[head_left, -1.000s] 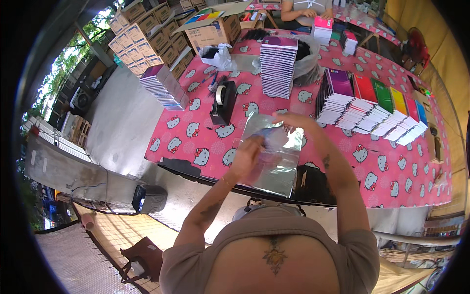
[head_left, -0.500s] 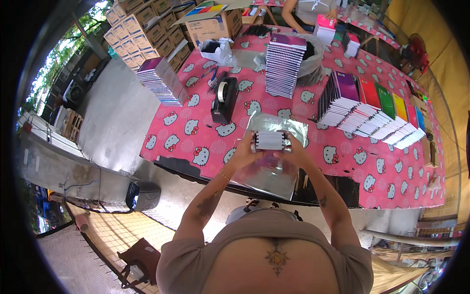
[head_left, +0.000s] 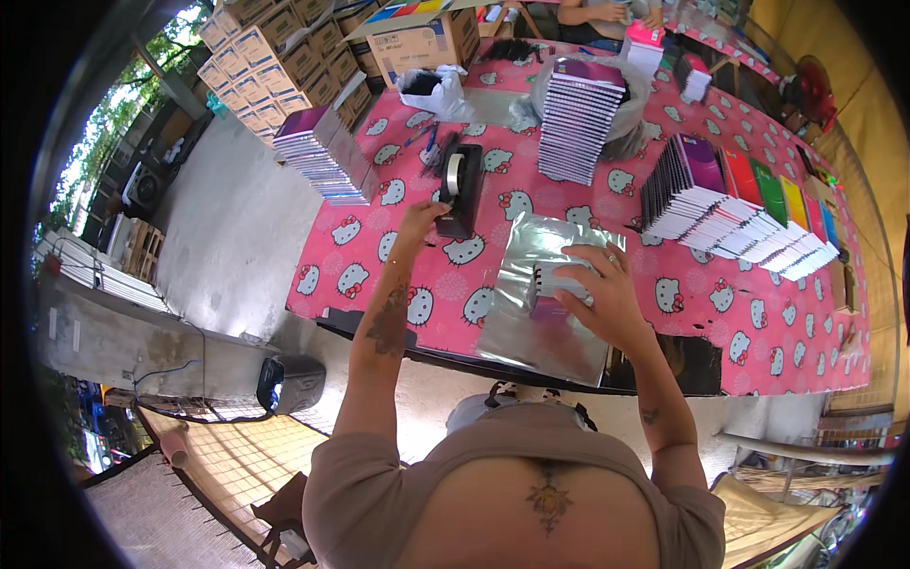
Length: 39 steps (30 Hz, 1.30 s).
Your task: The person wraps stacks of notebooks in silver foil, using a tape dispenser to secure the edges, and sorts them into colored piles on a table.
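Note:
My right hand (head_left: pixel 599 289) grips a small bundle wrapped in clear plastic (head_left: pixel 555 282), held over a stack of clear plastic sheets (head_left: pixel 548 313) on the pink cartoon-cat tablecloth (head_left: pixel 379 256). My left hand (head_left: pixel 422 219) reaches forward and touches the near end of a black tape dispenser (head_left: pixel 462 186), fingers curled at it. The dispenser stands just left of the plastic sheets.
A tall stack of spiral notebooks (head_left: pixel 576 119) stands behind the sheets. Fanned coloured notebooks (head_left: pixel 730 209) lie to the right, another stack (head_left: pixel 322 156) at the left table edge. Cardboard boxes (head_left: pixel 284 57) are piled far left. Another person (head_left: pixel 607 11) sits at the far side.
Both hands held the wrapped bundle before. Now my left hand has let go and reached out to the tape dispenser, while my right hand keeps the bundle.

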Each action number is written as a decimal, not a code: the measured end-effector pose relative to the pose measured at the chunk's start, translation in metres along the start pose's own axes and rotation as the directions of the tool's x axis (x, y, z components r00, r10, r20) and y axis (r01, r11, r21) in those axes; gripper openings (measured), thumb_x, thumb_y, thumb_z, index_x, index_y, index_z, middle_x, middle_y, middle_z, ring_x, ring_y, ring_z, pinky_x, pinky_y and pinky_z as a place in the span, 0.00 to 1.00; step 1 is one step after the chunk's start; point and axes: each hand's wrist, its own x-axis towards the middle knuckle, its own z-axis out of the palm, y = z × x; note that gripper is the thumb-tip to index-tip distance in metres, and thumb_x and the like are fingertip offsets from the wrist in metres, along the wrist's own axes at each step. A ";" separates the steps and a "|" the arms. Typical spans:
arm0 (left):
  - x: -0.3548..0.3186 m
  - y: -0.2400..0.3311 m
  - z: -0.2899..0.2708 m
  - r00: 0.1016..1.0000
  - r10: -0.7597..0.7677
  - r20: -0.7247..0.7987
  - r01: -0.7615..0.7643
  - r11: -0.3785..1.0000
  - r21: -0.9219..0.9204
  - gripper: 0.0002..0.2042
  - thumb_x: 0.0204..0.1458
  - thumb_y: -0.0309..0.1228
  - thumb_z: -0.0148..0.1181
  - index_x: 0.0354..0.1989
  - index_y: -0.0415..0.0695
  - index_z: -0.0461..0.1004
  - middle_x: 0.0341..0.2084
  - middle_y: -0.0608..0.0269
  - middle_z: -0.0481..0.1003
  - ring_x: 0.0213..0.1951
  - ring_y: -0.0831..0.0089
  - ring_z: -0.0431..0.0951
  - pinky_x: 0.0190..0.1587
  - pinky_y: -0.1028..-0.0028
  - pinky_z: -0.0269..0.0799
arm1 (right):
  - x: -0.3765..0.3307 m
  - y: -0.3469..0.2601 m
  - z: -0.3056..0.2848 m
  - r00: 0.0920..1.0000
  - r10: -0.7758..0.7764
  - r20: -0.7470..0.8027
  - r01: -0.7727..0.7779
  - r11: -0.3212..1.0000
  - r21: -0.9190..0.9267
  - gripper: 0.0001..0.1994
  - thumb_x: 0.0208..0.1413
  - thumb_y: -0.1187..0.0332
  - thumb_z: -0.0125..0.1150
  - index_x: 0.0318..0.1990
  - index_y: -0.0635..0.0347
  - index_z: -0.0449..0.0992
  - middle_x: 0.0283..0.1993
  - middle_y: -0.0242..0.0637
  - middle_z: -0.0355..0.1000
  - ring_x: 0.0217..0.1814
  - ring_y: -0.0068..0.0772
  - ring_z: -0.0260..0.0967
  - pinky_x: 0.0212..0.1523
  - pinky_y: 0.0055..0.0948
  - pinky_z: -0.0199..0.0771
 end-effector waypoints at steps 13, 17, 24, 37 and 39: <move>-0.043 0.012 0.026 0.842 0.538 0.037 -0.324 0.451 0.832 0.05 0.55 0.28 0.64 0.36 0.39 0.80 0.26 0.68 0.79 0.28 0.75 0.78 0.33 0.72 0.75 | -0.003 -0.016 0.025 0.995 0.088 -0.046 -0.095 0.979 -0.180 0.17 0.52 0.57 0.67 0.49 0.49 0.80 0.47 0.30 0.78 0.52 0.35 0.72 0.62 0.44 0.55; -0.094 0.035 0.083 0.804 0.401 0.439 -0.494 0.861 0.117 0.08 0.56 0.22 0.63 0.43 0.39 0.78 0.34 0.67 0.79 0.37 0.78 0.78 0.42 0.75 0.74 | 0.000 -0.019 0.028 0.990 0.137 -0.022 -0.139 0.963 -0.230 0.18 0.52 0.55 0.66 0.48 0.49 0.80 0.45 0.31 0.78 0.50 0.36 0.73 0.63 0.47 0.55; -0.115 0.075 0.141 0.614 0.406 0.677 -0.652 0.744 0.145 0.11 0.54 0.23 0.65 0.46 0.44 0.79 0.42 0.67 0.74 0.46 0.74 0.72 0.49 0.70 0.68 | 0.011 -0.020 0.030 0.988 0.141 0.067 -0.122 0.966 -0.228 0.19 0.51 0.51 0.67 0.48 0.46 0.81 0.47 0.33 0.78 0.51 0.37 0.73 0.60 0.47 0.57; -0.096 0.070 0.192 0.302 0.653 0.694 -0.947 0.125 0.295 0.07 0.46 0.27 0.71 0.34 0.51 0.83 0.63 0.58 0.64 0.63 0.55 0.61 0.63 0.54 0.56 | -0.054 0.076 0.051 0.992 0.016 0.122 -0.036 0.986 0.163 0.29 0.38 0.60 0.79 0.53 0.48 0.78 0.72 0.45 0.54 0.72 0.54 0.55 0.69 0.49 0.56; -0.093 0.063 0.196 0.266 0.645 0.716 -0.949 0.047 0.310 0.12 0.46 0.30 0.72 0.40 0.52 0.81 0.63 0.54 0.63 0.65 0.51 0.59 0.64 0.51 0.54 | -0.054 0.075 0.060 0.997 0.022 0.079 -0.045 0.953 0.301 0.29 0.38 0.62 0.79 0.53 0.47 0.81 0.78 0.49 0.41 0.76 0.57 0.49 0.70 0.52 0.55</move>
